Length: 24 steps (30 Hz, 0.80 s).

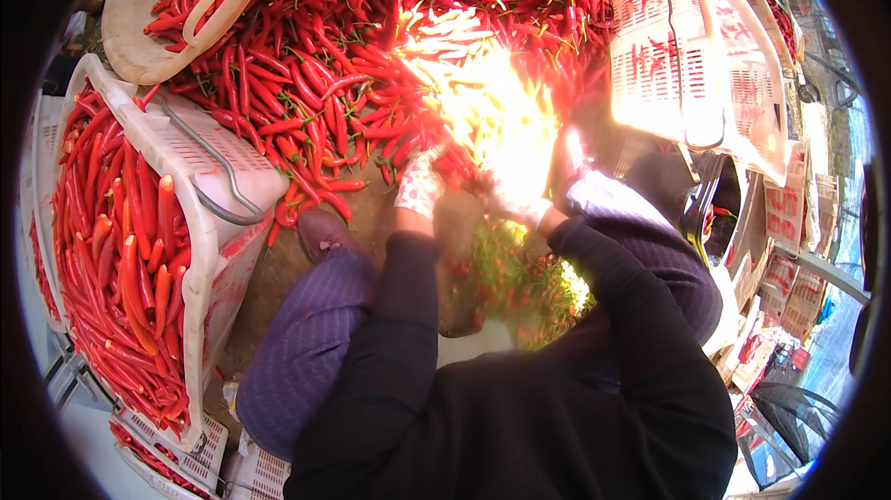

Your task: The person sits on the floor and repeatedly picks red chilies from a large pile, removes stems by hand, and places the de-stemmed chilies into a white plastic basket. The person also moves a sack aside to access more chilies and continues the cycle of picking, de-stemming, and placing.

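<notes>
A large heap of red chili peppers (306,75) with green stems lies on the ground before me. My left hand (420,183), in a white glove with a red pattern, is at the near edge of the heap, its fingers against some red peppers. Close to its right is my right hand (516,199), also gloved and partly washed out by strong sunlight. Glare and blur hide the fingers, so what either hand grips is unclear. Below the hands, between my legs, lies a blurred pile of green stems with red bits (529,284).
On the left stands a white plastic crate (240,187) full of red chilies, its metal handle toward the heap. A pale plastic basin (129,34) with some chilies rests behind it. At right are another white crate (696,75) and a dark bucket (720,201).
</notes>
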{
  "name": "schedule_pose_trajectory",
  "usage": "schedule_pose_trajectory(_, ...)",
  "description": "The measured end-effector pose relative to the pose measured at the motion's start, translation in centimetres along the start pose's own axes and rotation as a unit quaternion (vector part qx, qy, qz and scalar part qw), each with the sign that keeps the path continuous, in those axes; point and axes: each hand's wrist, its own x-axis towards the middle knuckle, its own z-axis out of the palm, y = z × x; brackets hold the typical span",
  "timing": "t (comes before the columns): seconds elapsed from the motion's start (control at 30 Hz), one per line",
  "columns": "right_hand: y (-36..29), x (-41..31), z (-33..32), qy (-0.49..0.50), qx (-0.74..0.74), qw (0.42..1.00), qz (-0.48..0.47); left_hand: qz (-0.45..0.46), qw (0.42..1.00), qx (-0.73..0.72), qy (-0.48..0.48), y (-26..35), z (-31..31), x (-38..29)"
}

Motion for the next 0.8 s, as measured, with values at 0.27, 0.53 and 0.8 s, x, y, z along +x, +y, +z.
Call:
schedule_pose_trajectory(0.27, -0.1, -5.6, 1.8, -0.258, -0.396, 0.839, -0.27, -0.085, 0.992, -0.056, 0.069, -3.8, -2.9, 0.7)
schedule_pose_trajectory(0.53, 2.8, 0.4, 4.8, 0.135, -0.069, 0.986, 0.068, 0.067, 0.991, 0.118, 0.018, -0.3, -1.6, -0.9)
schedule_pose_trajectory(0.8, 3.3, 0.6, 5.3, 0.14, 0.213, 0.955, 0.15, 0.026, 0.956, 0.278, 0.092, -3.1, 0.8, -3.3)
